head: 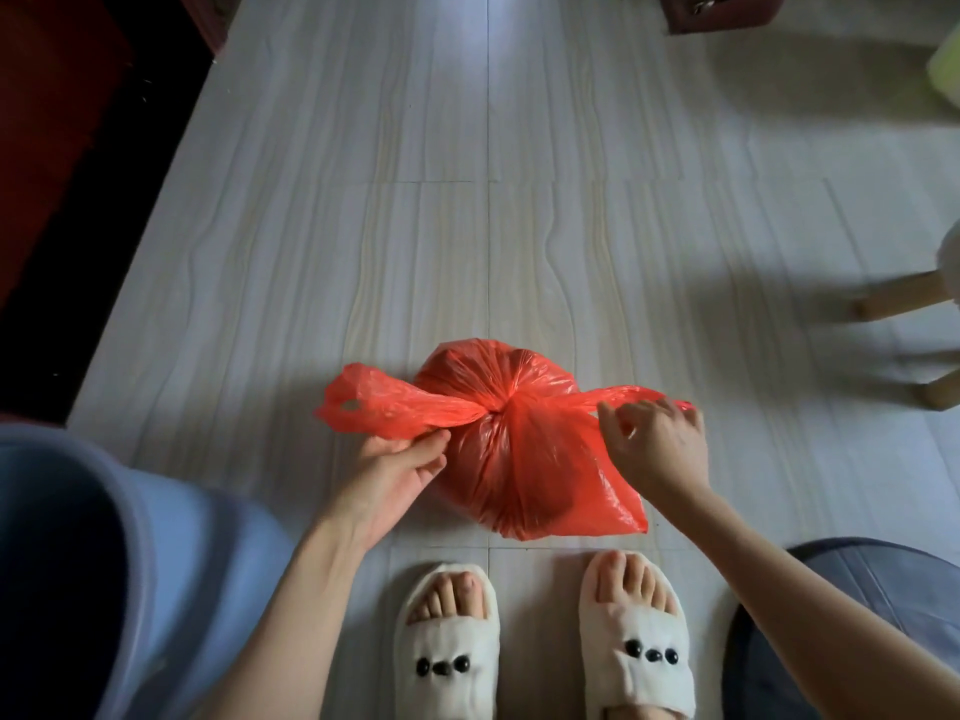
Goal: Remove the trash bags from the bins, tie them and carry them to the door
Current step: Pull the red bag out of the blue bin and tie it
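Note:
A full red trash bag [524,459] sits on the pale tiled floor just in front of my feet. Its two handle ends are crossed at a twist on top and spread out left and right. My left hand [389,475] pinches the lower edge of the left handle end [384,405]. My right hand [660,449] holds the right handle end [623,397], with its fingers curled over the plastic. A light blue bin [93,563] stands at my left, its dark inside facing up. A dark grey bin [852,631] shows at the lower right.
My feet wear white slippers [447,646] close behind the bag. Wooden stool legs [904,298] stand at the right edge. A dark red door or cabinet [57,148] runs along the left. A dark box [722,13] sits at the far top.

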`<action>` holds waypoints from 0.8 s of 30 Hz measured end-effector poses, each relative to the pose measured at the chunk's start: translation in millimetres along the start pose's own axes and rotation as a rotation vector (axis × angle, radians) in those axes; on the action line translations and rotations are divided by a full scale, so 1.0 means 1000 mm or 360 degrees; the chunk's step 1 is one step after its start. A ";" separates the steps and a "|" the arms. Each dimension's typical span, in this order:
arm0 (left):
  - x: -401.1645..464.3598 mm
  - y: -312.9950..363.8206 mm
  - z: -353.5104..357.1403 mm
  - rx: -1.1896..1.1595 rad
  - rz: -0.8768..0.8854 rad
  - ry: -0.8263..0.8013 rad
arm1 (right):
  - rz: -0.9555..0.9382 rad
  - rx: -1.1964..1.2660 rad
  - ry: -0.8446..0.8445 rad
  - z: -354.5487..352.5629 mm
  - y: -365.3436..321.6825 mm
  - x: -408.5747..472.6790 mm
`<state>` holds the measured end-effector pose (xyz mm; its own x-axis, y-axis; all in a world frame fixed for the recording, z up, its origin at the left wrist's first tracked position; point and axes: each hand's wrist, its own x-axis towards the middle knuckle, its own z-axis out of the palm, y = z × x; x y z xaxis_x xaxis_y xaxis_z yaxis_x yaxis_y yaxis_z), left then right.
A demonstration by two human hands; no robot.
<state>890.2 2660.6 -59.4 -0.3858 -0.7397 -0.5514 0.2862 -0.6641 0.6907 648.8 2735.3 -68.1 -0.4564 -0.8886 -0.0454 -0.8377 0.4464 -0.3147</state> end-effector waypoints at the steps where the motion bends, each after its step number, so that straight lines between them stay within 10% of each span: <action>1: 0.001 -0.004 0.005 0.0216 0.0050 0.0055 | 0.0082 -0.0053 -0.0220 0.001 -0.002 0.004; 6: 0.025 -0.013 0.023 0.1079 0.0634 0.0451 | 0.0497 0.0752 -0.0736 0.007 -0.015 0.031; 12: 0.032 -0.007 0.058 0.1593 0.1180 0.0469 | 0.0625 0.1747 -0.0731 0.012 -0.025 0.036; 17: 0.038 0.005 0.071 0.1254 0.0810 0.0256 | 0.0642 0.1828 -0.0885 0.011 -0.021 0.029; 24: 0.034 0.004 0.082 0.2493 0.0499 0.0200 | 0.0709 0.2053 -0.0608 -0.006 -0.019 0.032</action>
<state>806.2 2641.7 -36.4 -0.3938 -0.8753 -0.2806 -0.8331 0.2109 0.5114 648.0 2699.0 -57.8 -0.3238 -0.7672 -0.5537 0.3052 0.4693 -0.8286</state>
